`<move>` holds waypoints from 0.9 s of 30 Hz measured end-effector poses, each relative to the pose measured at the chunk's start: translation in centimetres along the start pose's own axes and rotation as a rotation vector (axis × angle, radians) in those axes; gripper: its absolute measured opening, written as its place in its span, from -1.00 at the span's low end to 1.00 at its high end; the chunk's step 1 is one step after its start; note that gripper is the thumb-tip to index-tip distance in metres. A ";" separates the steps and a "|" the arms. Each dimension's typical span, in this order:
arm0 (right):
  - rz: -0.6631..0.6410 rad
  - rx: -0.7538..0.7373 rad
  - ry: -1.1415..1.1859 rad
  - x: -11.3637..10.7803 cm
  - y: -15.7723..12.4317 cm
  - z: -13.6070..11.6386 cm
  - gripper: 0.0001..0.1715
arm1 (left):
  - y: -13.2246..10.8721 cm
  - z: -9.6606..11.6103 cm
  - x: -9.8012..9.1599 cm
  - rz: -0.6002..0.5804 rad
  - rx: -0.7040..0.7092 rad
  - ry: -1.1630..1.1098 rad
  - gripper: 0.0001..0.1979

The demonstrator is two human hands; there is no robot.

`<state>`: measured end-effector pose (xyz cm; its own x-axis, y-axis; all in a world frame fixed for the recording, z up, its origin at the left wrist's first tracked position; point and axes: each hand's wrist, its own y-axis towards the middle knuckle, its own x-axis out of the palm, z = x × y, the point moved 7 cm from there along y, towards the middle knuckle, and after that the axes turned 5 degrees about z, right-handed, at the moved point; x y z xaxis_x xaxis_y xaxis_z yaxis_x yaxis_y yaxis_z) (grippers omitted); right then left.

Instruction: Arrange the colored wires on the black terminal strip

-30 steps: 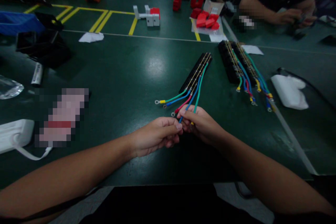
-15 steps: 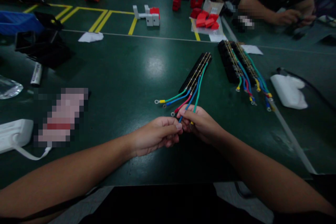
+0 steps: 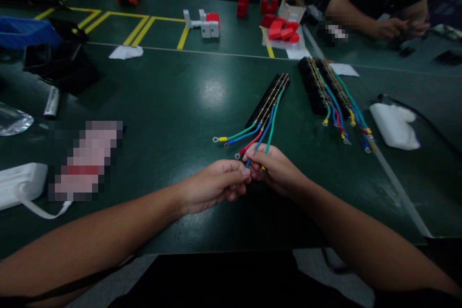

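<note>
A black terminal strip (image 3: 269, 98) lies on the dark green table (image 3: 173, 106) with several coloured wires running from it toward me. My left hand (image 3: 216, 185) and my right hand (image 3: 276, 168) meet just below it. My left fingertips pinch the end of a blue wire (image 3: 265, 134). My right hand closes on the end of a green wire (image 3: 272, 122). Three more wires with ring lugs, green, blue and red (image 3: 249, 143), fan out loose to the left of my hands.
A second pair of black strips with wires (image 3: 327, 89) lies to the right, beside a white pack (image 3: 395, 125). Red parts (image 3: 283, 29) and a white bracket (image 3: 202, 21) sit at the back. Another person's arms (image 3: 378, 21) work at far right. Black trays (image 3: 57, 65) stand left.
</note>
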<state>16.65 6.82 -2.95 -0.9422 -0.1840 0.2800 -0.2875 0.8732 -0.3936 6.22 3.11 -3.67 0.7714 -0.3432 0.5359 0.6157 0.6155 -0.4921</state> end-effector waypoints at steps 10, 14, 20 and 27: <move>-0.008 -0.009 0.004 0.0 0.1 -0.1 -0.76 | 0.0 0.1 0.0 0.005 0.003 0.013 -0.78; -0.003 0.001 -0.002 0.0 0.0 -0.1 -0.78 | 0.0 0.1 0.0 0.008 0.005 0.017 -0.79; -0.002 0.000 -0.006 0.1 -0.1 -0.1 -0.76 | 0.0 0.1 0.0 0.005 0.005 0.004 -0.79; -0.006 0.003 0.001 0.1 0.1 0.0 -0.80 | 0.0 0.1 0.0 0.000 -0.002 0.014 -0.80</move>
<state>16.55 6.86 -2.94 -0.9403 -0.1887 0.2831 -0.2935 0.8709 -0.3942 6.20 3.13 -3.57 0.7736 -0.3529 0.5263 0.6159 0.6138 -0.4938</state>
